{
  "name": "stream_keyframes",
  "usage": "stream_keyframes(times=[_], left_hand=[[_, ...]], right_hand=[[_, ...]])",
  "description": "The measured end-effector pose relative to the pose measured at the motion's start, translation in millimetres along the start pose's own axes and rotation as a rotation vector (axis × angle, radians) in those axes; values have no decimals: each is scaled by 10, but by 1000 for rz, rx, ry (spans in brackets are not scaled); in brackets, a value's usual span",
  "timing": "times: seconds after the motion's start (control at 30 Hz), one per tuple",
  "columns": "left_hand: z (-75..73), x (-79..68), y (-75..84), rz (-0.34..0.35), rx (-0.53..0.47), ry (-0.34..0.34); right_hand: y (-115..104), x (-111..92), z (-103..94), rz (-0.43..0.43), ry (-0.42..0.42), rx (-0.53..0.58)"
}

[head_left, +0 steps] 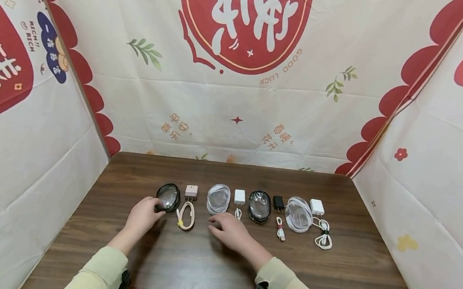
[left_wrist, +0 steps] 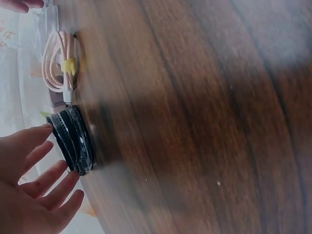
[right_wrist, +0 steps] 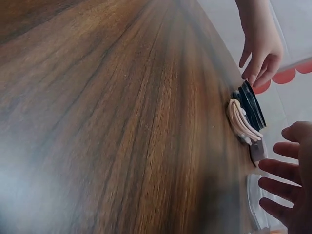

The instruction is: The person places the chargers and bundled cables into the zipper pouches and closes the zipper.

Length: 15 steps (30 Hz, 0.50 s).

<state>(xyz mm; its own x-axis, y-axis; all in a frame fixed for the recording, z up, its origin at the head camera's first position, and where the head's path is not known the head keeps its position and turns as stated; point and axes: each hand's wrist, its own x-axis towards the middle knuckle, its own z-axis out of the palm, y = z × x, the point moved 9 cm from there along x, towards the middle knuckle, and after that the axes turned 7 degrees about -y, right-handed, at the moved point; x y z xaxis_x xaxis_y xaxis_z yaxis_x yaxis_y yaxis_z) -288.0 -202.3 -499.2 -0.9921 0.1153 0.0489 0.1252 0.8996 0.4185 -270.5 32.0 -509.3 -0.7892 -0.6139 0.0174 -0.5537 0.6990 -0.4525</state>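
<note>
My left hand (head_left: 143, 217) is at the left end of the row, its thumb and fingers holding the edge of a black-rimmed oval case (head_left: 168, 196) with a clear top. In the left wrist view the thumb touches one side of this black case (left_wrist: 73, 141) and the fingertips meet the other. My right hand (head_left: 229, 230) hovers just in front of a clear oval case (head_left: 218, 199), fingers spread and nothing held. Between the two cases lie a pink charger plug (head_left: 191, 192) and a coiled pink cable (head_left: 186, 216) with a yellow tie.
Rightward along the row are a white plug (head_left: 239, 197), a second black-rimmed case (head_left: 260, 205), a black plug (head_left: 278, 203), a white cable with a red tie (head_left: 280, 229), another clear case (head_left: 298, 214), a white plug (head_left: 317, 207) and a coiled white cable (head_left: 324, 235). Printed cloth surrounds the wooden table (head_left: 189, 268).
</note>
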Motion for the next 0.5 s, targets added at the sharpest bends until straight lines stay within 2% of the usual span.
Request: stream_keyframes(times=[0.1,0.27,0.5], left_hand=[[13,-2,45,43,88,-2],[5,-11,137,147,262,62],[10,-9,176,182,337,101]], right_hand=[[-15,44,37,-2,-1,-6],[-72,154,60,-11,-30,-30],[-154,301,95,-32,-44,-75]])
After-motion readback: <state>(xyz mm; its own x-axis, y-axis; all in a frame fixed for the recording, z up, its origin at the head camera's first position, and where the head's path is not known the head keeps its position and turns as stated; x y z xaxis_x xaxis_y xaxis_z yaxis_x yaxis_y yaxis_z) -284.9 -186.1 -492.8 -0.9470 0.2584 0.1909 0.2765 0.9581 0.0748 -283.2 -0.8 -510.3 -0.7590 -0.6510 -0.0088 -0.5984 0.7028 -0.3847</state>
